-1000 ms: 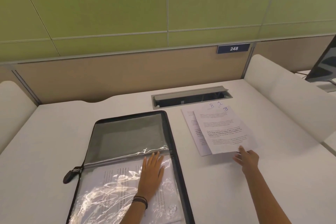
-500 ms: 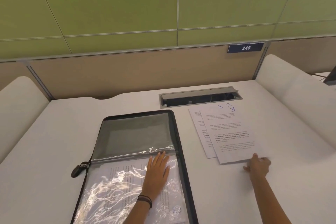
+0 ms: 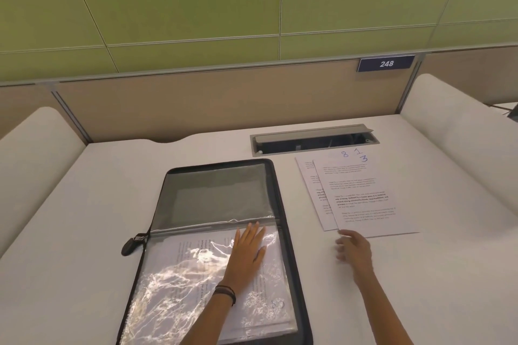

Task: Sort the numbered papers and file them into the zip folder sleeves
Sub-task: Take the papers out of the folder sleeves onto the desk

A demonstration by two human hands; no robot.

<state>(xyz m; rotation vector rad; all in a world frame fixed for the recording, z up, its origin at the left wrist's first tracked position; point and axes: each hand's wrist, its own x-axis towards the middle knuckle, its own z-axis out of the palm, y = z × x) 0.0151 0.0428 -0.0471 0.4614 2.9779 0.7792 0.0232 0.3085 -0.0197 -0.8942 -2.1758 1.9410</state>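
Because the clear crinkly plastic sleeve point(image 3: 179, 283) is slippery, the left hand point(image 3: 246, 255) lies flat on it, fingers straight and close together. I think this stops the sleeve and the printed sheets inside from sliding. The sleeve fills the near half of the open black zip folder point(image 3: 283, 204), which rests flat on the white surface point(image 3: 84, 218). Just right of the folder sits a small fanned pile of white printed papers point(image 3: 364, 199) with blue numbers 8, 1 and 3 on top, waiting, I think, for their turn. The right hand point(image 3: 354, 251) is right of the folder too, at the pile's near edge. Its fingers are loosely bent and a bit blurry, and it holds nothing. Both arms reach forward, the left with a dark band point(image 3: 225, 291) on its wrist.
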